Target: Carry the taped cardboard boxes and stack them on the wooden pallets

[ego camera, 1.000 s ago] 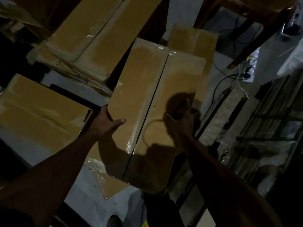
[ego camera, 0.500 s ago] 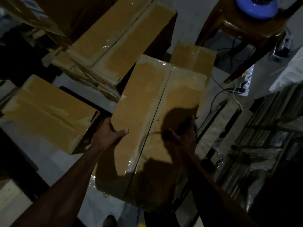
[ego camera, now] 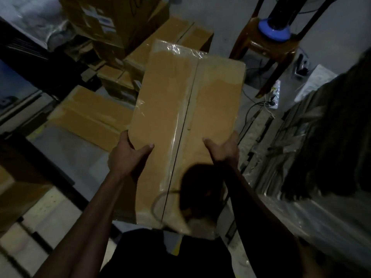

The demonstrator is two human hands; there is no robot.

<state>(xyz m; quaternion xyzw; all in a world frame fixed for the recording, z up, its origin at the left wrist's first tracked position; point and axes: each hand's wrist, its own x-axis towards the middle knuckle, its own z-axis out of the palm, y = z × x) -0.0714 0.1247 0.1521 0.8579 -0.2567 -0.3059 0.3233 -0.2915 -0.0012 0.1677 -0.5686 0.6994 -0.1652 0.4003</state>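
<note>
Taped cardboard box, long and flat, is carried clear of the floor in front of the person's torso, its length running away from the body and its top face turned up toward the camera. Clear tape covers the centre seam and wraps the far end, which keeps the flaps closed during the carry. The left hand grasps the left long edge, thumb lying on the top face and fingers curled out of sight below; the right hand grasps the right long edge in the mirrored way. Both grips sit nearer the body than the box's middle, so the far end overhangs; opposed grips on the two long edges probably serve to keep the load from rolling. A dark shadow falls across the near end of the top face.

Beyond the left long edge, a second taped box lies flat on the grey floor, and farther off a stack of cartons rises near the upper left. Past the far end stands a brown chair bearing a blue-based object, with cables trailing to a power strip. To the right, plastic-wrapped goods stand in shadow. No wooden pallet can be identified with certainty in this dim view, so placement is judged not yet begun.
</note>
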